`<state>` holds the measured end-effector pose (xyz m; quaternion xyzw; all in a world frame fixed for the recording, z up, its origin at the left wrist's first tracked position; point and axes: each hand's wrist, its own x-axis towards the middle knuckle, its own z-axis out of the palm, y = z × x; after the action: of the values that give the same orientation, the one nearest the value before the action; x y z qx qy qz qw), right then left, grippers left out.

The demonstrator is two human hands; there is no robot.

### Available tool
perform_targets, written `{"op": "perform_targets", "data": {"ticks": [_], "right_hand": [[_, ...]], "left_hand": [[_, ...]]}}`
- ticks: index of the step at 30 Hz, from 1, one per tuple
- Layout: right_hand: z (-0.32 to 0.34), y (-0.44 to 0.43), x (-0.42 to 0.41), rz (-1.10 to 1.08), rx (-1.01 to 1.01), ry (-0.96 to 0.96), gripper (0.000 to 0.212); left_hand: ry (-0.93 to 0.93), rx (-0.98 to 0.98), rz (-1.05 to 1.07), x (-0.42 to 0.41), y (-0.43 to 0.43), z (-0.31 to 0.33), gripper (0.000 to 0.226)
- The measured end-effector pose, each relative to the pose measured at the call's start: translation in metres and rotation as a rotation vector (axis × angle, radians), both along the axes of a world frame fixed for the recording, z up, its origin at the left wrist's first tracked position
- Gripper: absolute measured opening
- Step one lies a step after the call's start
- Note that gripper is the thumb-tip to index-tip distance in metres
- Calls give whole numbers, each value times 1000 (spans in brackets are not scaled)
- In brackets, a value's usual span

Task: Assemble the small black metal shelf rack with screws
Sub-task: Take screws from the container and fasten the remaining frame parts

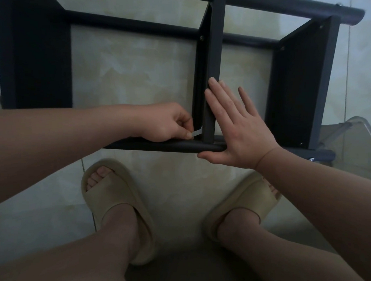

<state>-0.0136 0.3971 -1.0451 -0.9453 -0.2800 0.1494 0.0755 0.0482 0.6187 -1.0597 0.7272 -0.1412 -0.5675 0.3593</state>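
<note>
The black metal shelf rack (295, 92) lies on its side on the tiled floor, with three shelf panels between round rails. My left hand (168, 123) pinches a small silver tool (196, 132) at the near corner where the middle panel (213, 63) meets the front rail (159, 145). My right hand (238, 130) lies flat with straight fingers against the right face of the middle panel, thumb under the front rail. Screw heads show on the panels near the far rail (202, 37).
My two feet in beige slippers (118, 203) stand on the floor just in front of the rack. A clear plastic object (355, 130) sits at the right edge, beside the rack's right panel. A screw tip (311, 159) sticks out of the front rail at right.
</note>
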Motion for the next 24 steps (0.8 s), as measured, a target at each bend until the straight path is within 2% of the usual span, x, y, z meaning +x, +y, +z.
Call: {"op": "perform_targets", "data": {"ticks": [6,11,14,16,20,24], "right_hand": [[1,0,1,-3,-2,8,114],[3,1,0,-9,1,7,114],[3,1,0,-8,1,3,114],[3,1,0,-7,0,3,114],[3,1,0,-6,-2,7,114],[2,1,0,-11,10,3,114]], "left_hand": [[-113,3,14,9,6,5,7],[-240,23,-19,16,3,13,17],[-245,-8,-8,11,-4,15,21],[-156,-35,113,6,-7,16,21],[159,-39,450,-6,-12,16,16],[375,-76,679,-9,-16,16,13]]}}
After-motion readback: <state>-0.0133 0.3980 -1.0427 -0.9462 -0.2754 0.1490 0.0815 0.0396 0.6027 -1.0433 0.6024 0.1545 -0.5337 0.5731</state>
